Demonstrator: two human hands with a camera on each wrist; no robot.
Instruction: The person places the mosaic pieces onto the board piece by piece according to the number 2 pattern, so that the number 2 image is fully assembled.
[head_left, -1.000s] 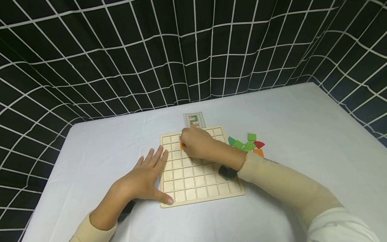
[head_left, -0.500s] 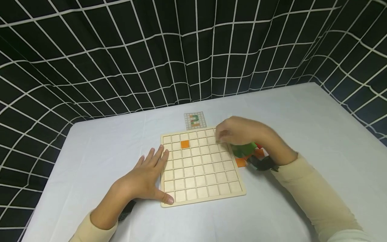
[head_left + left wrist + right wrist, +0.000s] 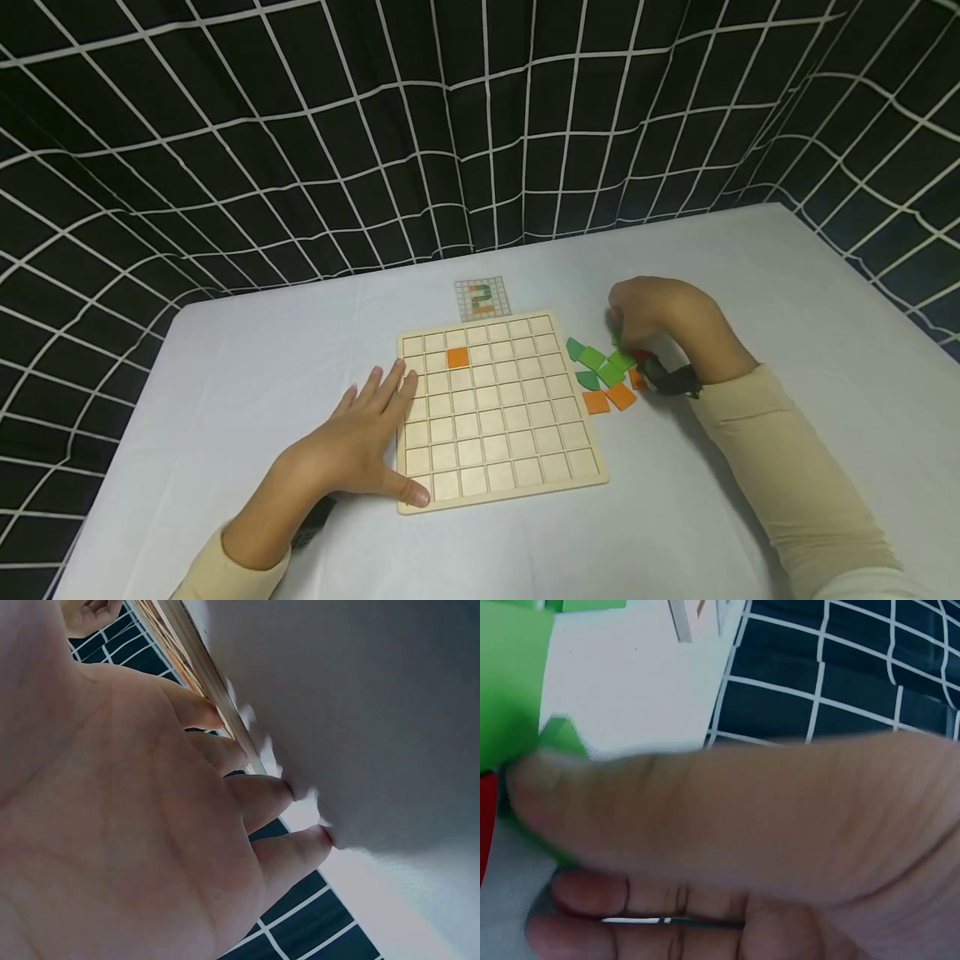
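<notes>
A square wooden board (image 3: 495,417) with a grid of cells lies on the white table. One orange square tile (image 3: 457,357) sits in a cell near its upper left. My left hand (image 3: 360,450) rests spread along the board's left edge, thumb on the lower left corner, fingertips at the rim. Right of the board, my right hand (image 3: 656,312) is bent down over the pile's far end, thumb and fingers at a green square tile (image 3: 561,736). That tile shows on both sides of the thumb in the right wrist view and is mostly hidden.
Beside the board's right edge lie several green tiles (image 3: 591,358), orange square tiles (image 3: 596,402) and a partly hidden red tile (image 3: 642,356). A small gridded pattern card (image 3: 482,298) lies behind the board. A black curtain (image 3: 480,125) with white lines surrounds the table.
My right hand has left the orange tile on the board and moved right to the pile, down at a green tile. The left hand has stayed in place.
</notes>
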